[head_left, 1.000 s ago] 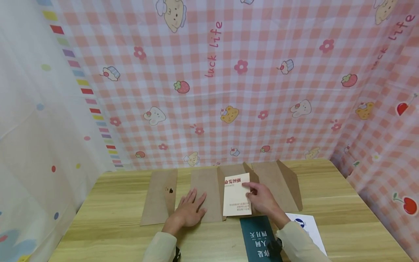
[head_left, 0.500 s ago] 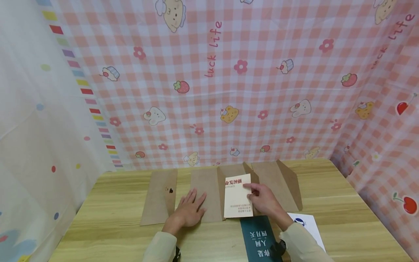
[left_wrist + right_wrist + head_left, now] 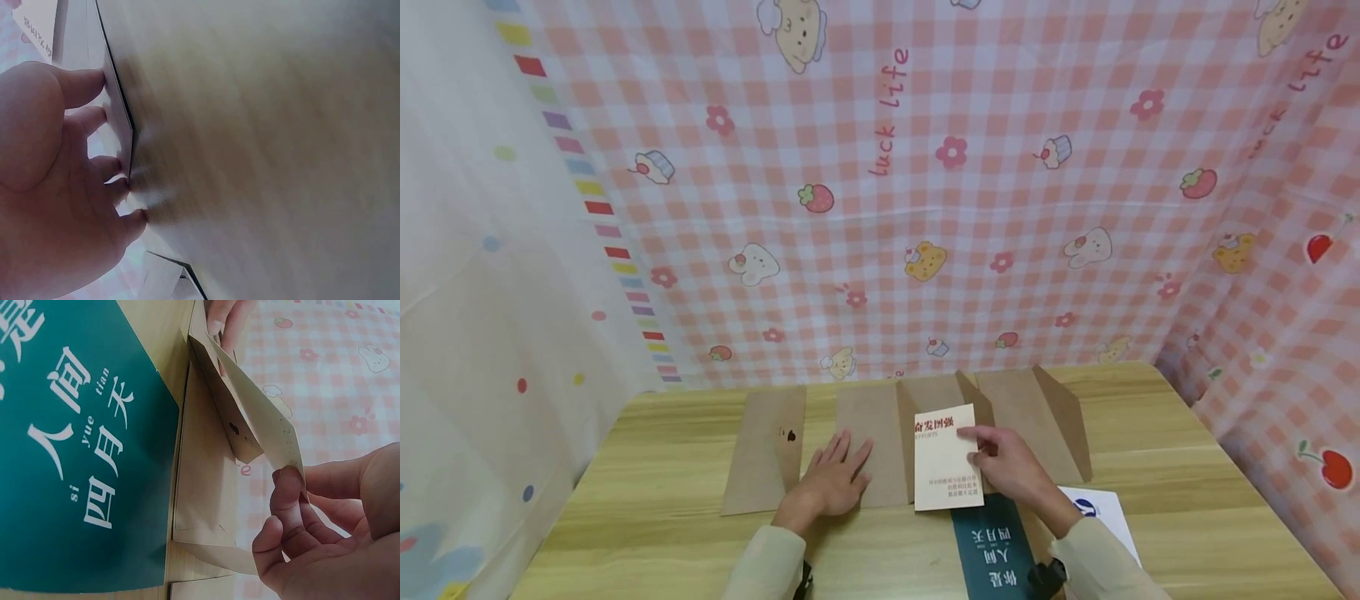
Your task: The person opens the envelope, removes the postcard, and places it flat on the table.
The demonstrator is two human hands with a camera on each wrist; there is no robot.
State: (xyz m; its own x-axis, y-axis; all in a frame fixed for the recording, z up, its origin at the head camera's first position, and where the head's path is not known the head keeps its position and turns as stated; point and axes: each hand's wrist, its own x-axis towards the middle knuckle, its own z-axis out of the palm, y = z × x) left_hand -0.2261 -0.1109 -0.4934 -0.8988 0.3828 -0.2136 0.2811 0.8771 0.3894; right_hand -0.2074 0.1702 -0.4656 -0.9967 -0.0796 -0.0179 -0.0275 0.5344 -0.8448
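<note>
My right hand (image 3: pixel 1011 467) pinches a cream card (image 3: pixel 946 462) with red and brown print by its right edge, thumb on one face and fingers on the other. In the right wrist view the card (image 3: pixel 262 419) tilts above a brown paper envelope (image 3: pixel 206 469). My left hand (image 3: pixel 831 485) rests with fingers spread on a brown envelope (image 3: pixel 870 417) left of the card. Seen from the left wrist, those fingertips press along the edge of the brown paper. A dark green card (image 3: pixel 988 542) with white characters lies in front of the cream one, partly overlapped by it.
Another brown envelope (image 3: pixel 763 450) with a small dark mark lies at the left. One with a raised flap (image 3: pixel 1063 425) lies at the right. A white card (image 3: pixel 1112 521) with a blue logo is partly under the right sleeve. A checkered curtain (image 3: pixel 880 208) hangs behind the table.
The cream card has come slightly toward the front edge with my right hand, now overlapping the green card more. My left hand has stayed in place.
</note>
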